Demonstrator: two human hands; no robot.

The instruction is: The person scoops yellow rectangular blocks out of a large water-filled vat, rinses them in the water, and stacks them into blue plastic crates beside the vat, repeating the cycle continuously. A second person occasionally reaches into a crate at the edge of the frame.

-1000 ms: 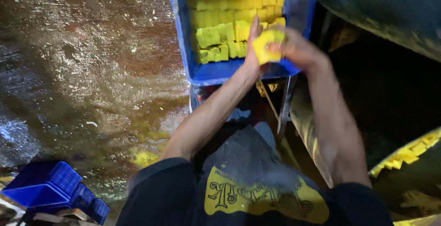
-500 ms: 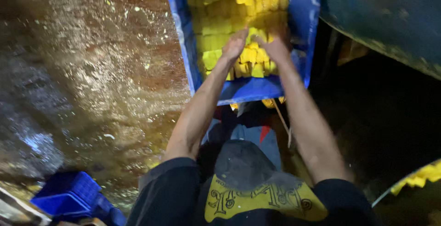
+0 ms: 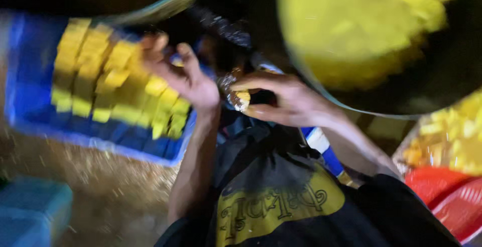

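Left hand (image 3: pixel 183 79) open, fingers spread over yellow blocks (image 3: pixel 115 89) in blue crate (image 3: pixel 30 101). Right hand (image 3: pixel 286 101) pinching small yellow piece (image 3: pixel 243 97); hands apart. Heavy blur.

Dim scene with a black upper background. Heavy motion blur smears everything; the yellow heap (image 3: pixel 366 26) at top right is brightest and wholly out of focus. Colours look oversaturated.

I see a smooth blue plastic crate (image 3: pixel 30 106), matt yellow blocks (image 3: pixel 115 84), glossy red plastic basket (image 3: pixel 454 204), wet rough floor (image 3: pixel 115 176).
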